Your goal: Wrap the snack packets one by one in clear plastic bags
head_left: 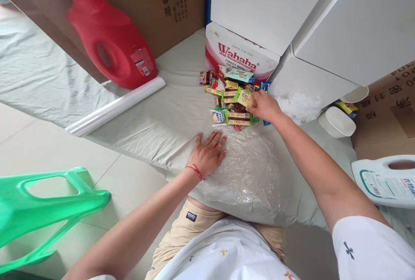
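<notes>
By the right hand (266, 106), thumb and fingers closed, a wrapped biscuit (245, 97) is gripped at the snack pile (238, 118); on clear plastic (254, 170) the left hand (209, 154) is laid, fingers spread; only this biscuit is held, the rest left jumbled before the Wahaha carton (240, 51)

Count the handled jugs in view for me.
2: the red jug at left, before a cardboard box; the white jug at the right edge. Others may be hidden.
</notes>
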`<state>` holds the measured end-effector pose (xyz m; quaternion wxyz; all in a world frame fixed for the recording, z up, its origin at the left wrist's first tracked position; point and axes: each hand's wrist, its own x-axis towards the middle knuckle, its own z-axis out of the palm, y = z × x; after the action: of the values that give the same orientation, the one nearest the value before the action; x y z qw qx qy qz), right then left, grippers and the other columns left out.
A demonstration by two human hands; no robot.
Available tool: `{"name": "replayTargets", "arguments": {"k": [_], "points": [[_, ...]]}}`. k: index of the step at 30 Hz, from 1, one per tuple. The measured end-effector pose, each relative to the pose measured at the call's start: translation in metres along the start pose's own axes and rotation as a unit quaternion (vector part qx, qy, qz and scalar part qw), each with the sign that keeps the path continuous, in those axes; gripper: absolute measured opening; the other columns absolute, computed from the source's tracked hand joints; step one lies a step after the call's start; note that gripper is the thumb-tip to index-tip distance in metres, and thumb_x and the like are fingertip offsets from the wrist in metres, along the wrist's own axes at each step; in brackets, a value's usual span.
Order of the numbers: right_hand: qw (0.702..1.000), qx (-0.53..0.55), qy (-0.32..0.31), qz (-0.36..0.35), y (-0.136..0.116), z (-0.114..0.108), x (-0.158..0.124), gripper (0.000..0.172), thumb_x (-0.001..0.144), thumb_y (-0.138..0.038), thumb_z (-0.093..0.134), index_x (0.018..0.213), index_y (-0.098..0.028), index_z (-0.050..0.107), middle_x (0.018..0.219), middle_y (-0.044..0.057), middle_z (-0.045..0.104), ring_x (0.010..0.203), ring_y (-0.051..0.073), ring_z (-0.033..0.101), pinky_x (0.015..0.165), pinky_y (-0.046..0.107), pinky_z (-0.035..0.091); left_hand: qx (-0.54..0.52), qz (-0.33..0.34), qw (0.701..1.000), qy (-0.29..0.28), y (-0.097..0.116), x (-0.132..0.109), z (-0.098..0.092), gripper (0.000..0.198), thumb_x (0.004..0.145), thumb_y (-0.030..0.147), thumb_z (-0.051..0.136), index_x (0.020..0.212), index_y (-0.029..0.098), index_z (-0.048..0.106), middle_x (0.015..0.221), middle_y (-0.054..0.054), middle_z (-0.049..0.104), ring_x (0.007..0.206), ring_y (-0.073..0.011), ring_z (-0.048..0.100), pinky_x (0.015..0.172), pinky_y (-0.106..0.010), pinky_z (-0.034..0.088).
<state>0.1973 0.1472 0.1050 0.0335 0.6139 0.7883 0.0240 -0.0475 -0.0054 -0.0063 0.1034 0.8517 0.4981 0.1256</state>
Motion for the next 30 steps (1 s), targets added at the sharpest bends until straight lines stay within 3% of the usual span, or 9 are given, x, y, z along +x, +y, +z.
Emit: {"name": "replayTargets", "arguments": {"k": [2, 6, 9, 13, 16, 20, 25, 30], "points": [[0.999, 0.007, -0.016, -0.041, -0.001, 0.001, -0.01, 0.064, 0.09, -0.049, 0.067, 0.144, -0.017, 0.054, 0.136, 0.017, 0.059, 0.115, 0.036, 0.064, 0.091, 0.042, 0.053, -0.003, 0.002, 1.0, 0.004, -0.001, 0.0, 0.0, 0.055, 0.108, 0.043, 0.03, 0.158, 0.025, 0.046, 0.168, -0.011, 0.036, 0.156, -0.0309, 0.035, 0.126, -0.068, 0.011], [0.988, 0.007, -0.106, -0.107, -0.017, 0.02, -0.017, 0.072, 0.086, -0.048, 0.074, 0.147, -0.019, 0.051, 0.141, 0.016, 0.058, 0.114, 0.033, 0.066, 0.088, 0.036, 0.051, -0.003, -0.001, 1.0, 0.013, 0.0, -0.001, 0.0, 0.054, 0.108, 0.042, 0.03, 0.157, 0.025, 0.047, 0.167, -0.012, 0.038, 0.155, -0.0312, 0.036, 0.126, -0.068, 0.012], [0.988, 0.016, -0.119, -0.1, -0.026, 0.03, -0.013, 0.079, 0.083, -0.05, 0.078, 0.149, -0.018, 0.048, 0.145, 0.017, 0.057, 0.118, 0.032, 0.065, 0.089, 0.035, 0.051, -0.006, 0.001, 1.0, 0.012, 0.001, -0.001, -0.001, 0.054, 0.108, 0.042, 0.031, 0.156, 0.024, 0.048, 0.167, -0.011, 0.039, 0.155, -0.0313, 0.036, 0.126, -0.068, 0.013], [0.992, 0.001, -0.104, -0.076, -0.024, 0.016, -0.019, 0.065, 0.084, -0.049, 0.076, 0.139, -0.019, 0.059, 0.134, 0.016, 0.066, 0.109, 0.032, 0.067, 0.085, 0.034, 0.05, -0.013, -0.005, 1.0, 0.014, 0.0, -0.001, -0.001, 0.054, 0.108, 0.043, 0.032, 0.157, 0.026, 0.047, 0.168, -0.01, 0.037, 0.155, -0.0302, 0.036, 0.127, -0.066, 0.012], [0.995, 0.027, -0.083, -0.054, -0.022, -0.004, -0.046, 0.065, 0.084, -0.052, 0.075, 0.138, -0.018, 0.06, 0.129, 0.015, 0.067, 0.105, 0.031, 0.067, 0.08, 0.033, 0.048, -0.017, -0.011, 1.0, 0.014, 0.0, -0.001, 0.0, 0.054, 0.108, 0.043, 0.032, 0.156, 0.026, 0.048, 0.168, -0.01, 0.037, 0.156, -0.03, 0.035, 0.127, -0.066, 0.011], [0.985, 0.08, -0.137, -0.075, -0.031, -0.018, -0.103, 0.057, 0.085, -0.052, 0.075, 0.13, -0.02, 0.064, 0.118, 0.011, 0.069, 0.099, 0.028, 0.067, 0.077, 0.03, 0.045, -0.018, -0.015, 1.0, 0.018, 0.0, -0.001, 0.001, 0.056, 0.108, 0.043, 0.031, 0.158, 0.024, 0.045, 0.168, -0.011, 0.037, 0.157, -0.0301, 0.034, 0.128, -0.066, 0.01], [0.976, 0.064, -0.191, -0.081, -0.055, -0.004, -0.157, 0.051, 0.089, -0.046, 0.072, 0.131, -0.021, 0.061, 0.116, 0.011, 0.068, 0.095, 0.028, 0.069, 0.074, 0.032, 0.045, -0.008, -0.017, 1.0, 0.018, 0.001, -0.001, 0.0, 0.057, 0.108, 0.041, 0.027, 0.159, 0.021, 0.044, 0.168, -0.012, 0.036, 0.157, -0.0307, 0.032, 0.127, -0.069, 0.009], [0.979, 0.021, -0.194, -0.06, -0.065, 0.014, -0.169, 0.05, 0.092, -0.043, 0.067, 0.135, -0.02, 0.056, 0.124, 0.014, 0.065, 0.092, 0.03, 0.072, 0.07, 0.036, 0.047, 0.004, -0.024, 1.0, 0.015, 0.001, 0.0, 0.002, 0.056, 0.109, 0.041, 0.024, 0.159, 0.025, 0.044, 0.168, -0.01, 0.036, 0.157, -0.0295, 0.032, 0.127, -0.068, 0.009]]}}
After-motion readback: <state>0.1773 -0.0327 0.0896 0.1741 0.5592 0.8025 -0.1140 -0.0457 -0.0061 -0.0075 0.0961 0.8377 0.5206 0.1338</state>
